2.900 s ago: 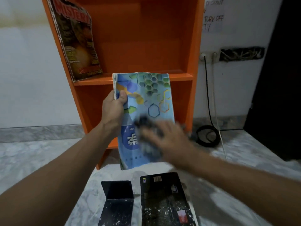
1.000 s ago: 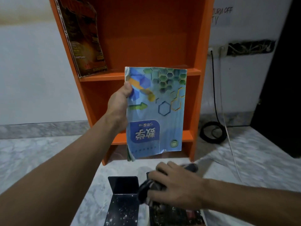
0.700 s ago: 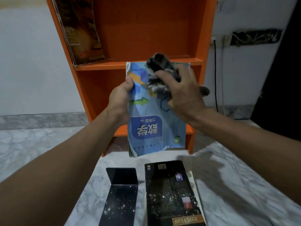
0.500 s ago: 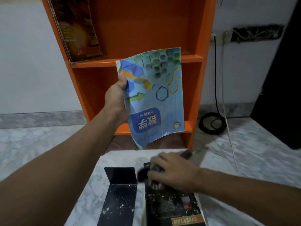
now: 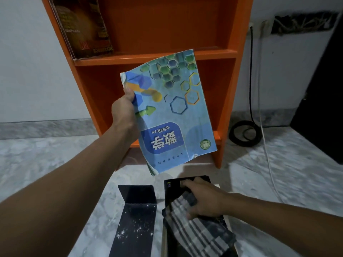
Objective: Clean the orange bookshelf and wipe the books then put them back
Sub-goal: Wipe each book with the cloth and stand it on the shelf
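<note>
We count three books: one blue book at the centre, one dark magazine at eleven o'clock and one black book at five o'clock. A pale edge shows beside the black one; whether that makes a fourth we cannot tell. One orange bookshelf stands at twelve o'clock, with two shelf boards in sight. We find one black bookend at six o'clock and one striped cloth at five o'clock. Two grips are in view: one left grip at nine o'clock of the blue book, one right grip at five o'clock. At three o'clock we count two cables, one black cable and one white cable.
</note>
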